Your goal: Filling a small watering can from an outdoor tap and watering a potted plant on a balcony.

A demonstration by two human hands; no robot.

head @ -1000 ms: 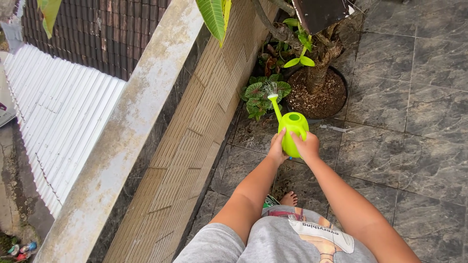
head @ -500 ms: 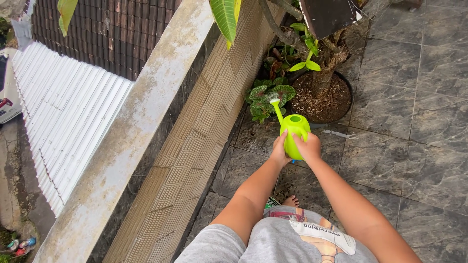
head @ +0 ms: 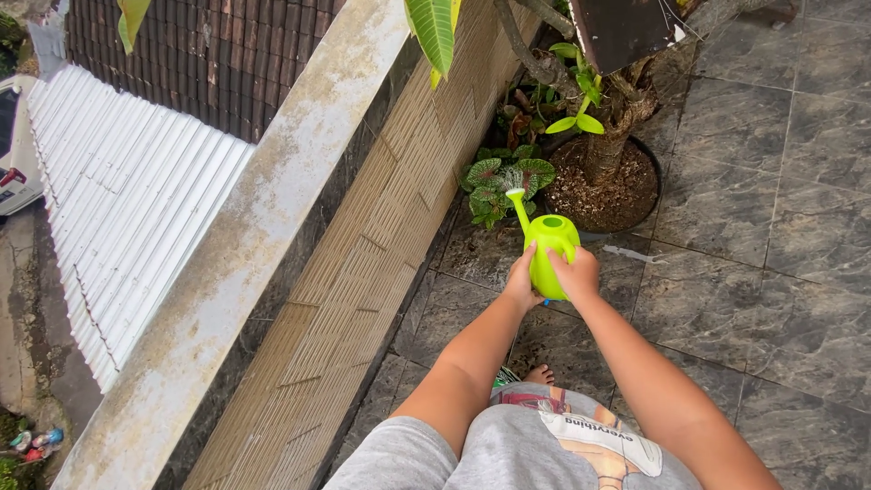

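While I stand on the dark stone-tiled floor (head: 780, 272), its left edge is shut in by a long low wall (head: 363, 263) with a pale, stained concrete top, and beyond that wall lie a white corrugated roof (head: 127, 209) and a dark tiled roof (head: 218, 54). At the far edge of the floor, close against the wall, a round black pot (head: 606, 186) full of gravelly soil holds a thick woody trunk (head: 617, 127), and just to its left a small plant with patterned green leaves (head: 504, 181) sits low by the wall's foot. My grey shirt (head: 508, 449) fills the near edge, with my bare toes (head: 540, 374) showing on the tiles. I hold the lime-green watering can (head: 549, 249) between both hands above the tiles near the pot, tipped forward so its thin spout (head: 517, 204) points at the patterned plant, a fine spray showing at the tip. My left hand (head: 519, 283) cups the can's left side, fingers curled against it. My right hand (head: 573, 272) is closed over the can's back, where I cannot see the handle under my fingers.
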